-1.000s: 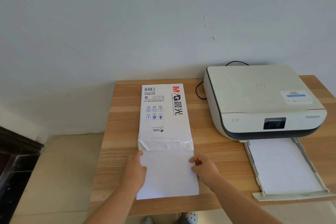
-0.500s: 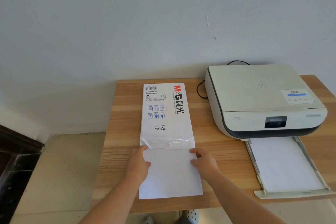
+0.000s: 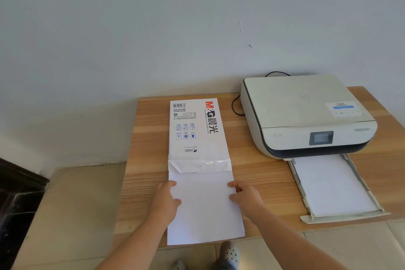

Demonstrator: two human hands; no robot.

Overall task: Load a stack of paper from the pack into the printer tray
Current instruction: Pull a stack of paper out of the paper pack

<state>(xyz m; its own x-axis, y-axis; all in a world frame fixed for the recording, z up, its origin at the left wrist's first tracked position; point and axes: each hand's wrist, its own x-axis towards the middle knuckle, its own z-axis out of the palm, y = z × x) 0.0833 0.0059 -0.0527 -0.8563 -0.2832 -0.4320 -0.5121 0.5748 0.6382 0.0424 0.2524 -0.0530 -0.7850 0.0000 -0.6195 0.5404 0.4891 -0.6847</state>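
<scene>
A white paper pack (image 3: 197,129) with red and black print lies on the wooden table (image 3: 258,173), its open end toward me. A stack of white paper (image 3: 203,212) sticks out of that end and reaches past the table's front edge. My left hand (image 3: 164,200) grips the stack's left edge and my right hand (image 3: 244,197) grips its right edge, thumbs on top. To the right stands a white printer (image 3: 304,114). Its tray (image 3: 306,201) is pulled out toward me with white sheets (image 3: 328,184) lying in it.
A black cable (image 3: 235,107) runs behind the printer's left side. The wall stands right behind the table. Beige tiled floor lies left of the table, with dark furniture (image 3: 17,204) at the far left. My grey shoe (image 3: 229,254) shows below the table edge.
Both hands have stayed on the stack's side edges. The stack has slid a little farther out of the pack toward me, its near end now past the table's front edge.
</scene>
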